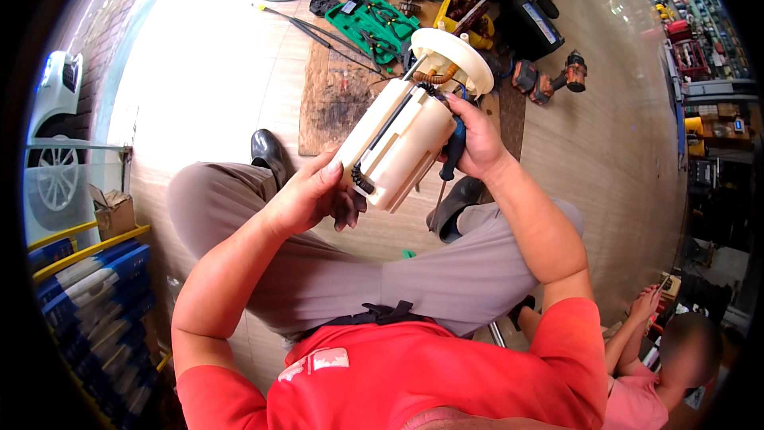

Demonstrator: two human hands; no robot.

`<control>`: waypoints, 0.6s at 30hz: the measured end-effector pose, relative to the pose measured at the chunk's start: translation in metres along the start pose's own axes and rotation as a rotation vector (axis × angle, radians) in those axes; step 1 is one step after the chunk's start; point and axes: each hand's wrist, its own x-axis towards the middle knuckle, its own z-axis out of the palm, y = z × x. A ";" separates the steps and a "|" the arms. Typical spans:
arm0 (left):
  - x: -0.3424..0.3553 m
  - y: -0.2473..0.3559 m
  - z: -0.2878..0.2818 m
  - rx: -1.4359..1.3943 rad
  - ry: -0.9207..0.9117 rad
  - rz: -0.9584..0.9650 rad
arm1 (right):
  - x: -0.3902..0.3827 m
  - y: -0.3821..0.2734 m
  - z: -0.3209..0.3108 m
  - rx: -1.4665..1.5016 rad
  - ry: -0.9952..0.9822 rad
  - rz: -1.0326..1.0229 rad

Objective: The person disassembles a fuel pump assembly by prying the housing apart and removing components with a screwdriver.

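Note:
A cream plastic fuel pump module [403,143] is held tilted above my lap. Its round flange [458,57] points up and away, joined to the body by a metal rod and a ribbed brown hose [436,77]. Black corrugated tubing [362,178] runs along the body. My left hand [317,189] is closed round the near lower end. At the upper right side, my right hand [480,137] grips the body and also has a screwdriver [454,148] with a blue and black handle, its shaft pointing down. The right fingers are partly hidden behind the module.
A worn wooden board [334,99] lies on the floor ahead. Around it are a green tool case [374,25], a yellow bin [469,24], a cordless drill [569,73] and a black box [535,28]. Another person [637,398] sits at the lower right.

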 end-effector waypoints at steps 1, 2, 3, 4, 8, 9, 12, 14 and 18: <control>0.000 0.000 0.001 0.006 -0.020 0.020 | 0.000 0.000 -0.001 0.012 0.012 0.014; 0.001 0.001 0.001 0.015 -0.016 0.028 | 0.001 0.001 -0.004 0.013 0.012 0.026; 0.001 0.002 0.000 0.001 -0.006 0.014 | 0.002 0.001 -0.005 0.015 0.009 0.038; 0.002 0.001 -0.003 -0.013 0.004 -0.001 | 0.002 0.000 -0.006 0.017 0.007 0.049; 0.003 0.003 -0.006 -0.062 0.105 -0.084 | -0.001 0.000 -0.001 -0.112 0.005 0.034; 0.004 0.004 -0.007 -0.084 0.127 -0.106 | -0.002 0.000 0.001 -0.127 0.029 0.041; 0.005 0.005 -0.007 -0.066 0.187 -0.146 | -0.004 0.001 0.007 -0.139 0.115 0.055; 0.006 0.004 -0.009 -0.067 0.210 -0.164 | -0.006 0.001 0.009 -0.129 0.115 0.043; 0.008 0.002 -0.008 -0.051 0.267 -0.173 | -0.007 0.000 0.011 -0.133 0.120 0.038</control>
